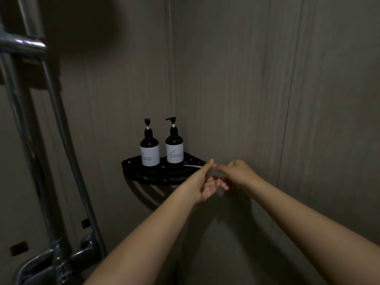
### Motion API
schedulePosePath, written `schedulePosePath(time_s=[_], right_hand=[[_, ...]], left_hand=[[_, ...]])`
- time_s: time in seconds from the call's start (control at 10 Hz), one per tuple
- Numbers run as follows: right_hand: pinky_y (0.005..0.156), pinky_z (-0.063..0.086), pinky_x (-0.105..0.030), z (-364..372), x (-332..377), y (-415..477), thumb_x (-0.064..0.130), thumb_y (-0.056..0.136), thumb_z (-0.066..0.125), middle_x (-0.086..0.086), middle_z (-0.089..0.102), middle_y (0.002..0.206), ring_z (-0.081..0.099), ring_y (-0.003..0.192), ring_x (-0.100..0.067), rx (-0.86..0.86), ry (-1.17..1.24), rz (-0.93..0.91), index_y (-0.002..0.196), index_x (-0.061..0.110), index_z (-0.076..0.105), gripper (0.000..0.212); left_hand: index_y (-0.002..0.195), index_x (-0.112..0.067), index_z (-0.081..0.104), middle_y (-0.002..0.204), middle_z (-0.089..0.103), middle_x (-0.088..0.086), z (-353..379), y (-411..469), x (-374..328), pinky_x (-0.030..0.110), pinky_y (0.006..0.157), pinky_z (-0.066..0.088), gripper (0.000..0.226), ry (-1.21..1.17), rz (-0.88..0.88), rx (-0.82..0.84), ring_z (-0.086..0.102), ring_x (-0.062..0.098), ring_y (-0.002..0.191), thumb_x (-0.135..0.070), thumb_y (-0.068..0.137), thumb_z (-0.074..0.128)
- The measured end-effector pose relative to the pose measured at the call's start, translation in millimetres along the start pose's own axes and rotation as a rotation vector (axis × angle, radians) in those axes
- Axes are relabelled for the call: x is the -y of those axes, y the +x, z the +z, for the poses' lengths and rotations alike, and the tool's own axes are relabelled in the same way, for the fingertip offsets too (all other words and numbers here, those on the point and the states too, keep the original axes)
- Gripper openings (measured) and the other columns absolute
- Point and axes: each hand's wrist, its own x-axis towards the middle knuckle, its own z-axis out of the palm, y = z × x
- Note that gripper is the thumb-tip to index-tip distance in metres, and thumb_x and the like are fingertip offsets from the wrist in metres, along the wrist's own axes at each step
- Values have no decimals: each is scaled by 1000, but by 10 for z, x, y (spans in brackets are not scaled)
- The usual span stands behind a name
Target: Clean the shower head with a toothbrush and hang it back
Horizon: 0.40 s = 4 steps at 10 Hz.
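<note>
A white toothbrush [192, 166] lies on the right side of a black corner shelf [144, 177]. My left hand [205, 186] is stretched out just right of the shelf, palm turned up and thumb raised, its tip close to the toothbrush's near end. My right hand [238, 173] is beside it, fingers spread and pointing left, almost touching the left thumb. Neither hand holds anything. The shower head itself is not in view. Only the chrome riser pipe [30, 153], its hose [67, 145] and a chrome bracket [22, 46] show at the left.
Two dark pump bottles with white labels [150, 149] [174, 145] stand on the shelf, left of the toothbrush. The chrome mixer valve [57, 262] sits at the bottom left. Grey wall panels meet in a corner behind the shelf.
</note>
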Motion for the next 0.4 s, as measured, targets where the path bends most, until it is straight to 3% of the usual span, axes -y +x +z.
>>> schedulePosePath(time_s=[0.1,0.2,0.3,0.4], right_hand=[[34,34,-13,-32,6,-113,27,88,66,-3,50,34,48,27,-10,-6,-33,-10,54,9,45,43],[35,33,-13,-51,45,-232,26,89,63,-3,49,33,47,27,-9,-7,-53,-11,55,8,44,44],[30,28,-7,-26,106,-360,21,91,62,-1,47,29,42,21,-6,1,4,-9,56,6,44,42],[33,36,-13,75,204,-540,21,91,60,-13,51,46,46,26,-11,37,39,25,60,6,46,37]], left_hand=[[91,0,56,72,60,9,24,-75,47,19,47,55,52,53,-17,-25,61,14,62,-49,80,67],[100,3,58,55,62,10,41,-191,58,19,43,54,63,98,-12,-14,63,15,47,-56,80,63],[120,8,53,61,61,12,15,-327,40,19,41,53,73,106,24,-18,62,16,45,-55,84,58],[124,10,51,72,60,15,-74,-585,25,20,41,53,71,110,32,2,63,16,43,-51,88,54]])
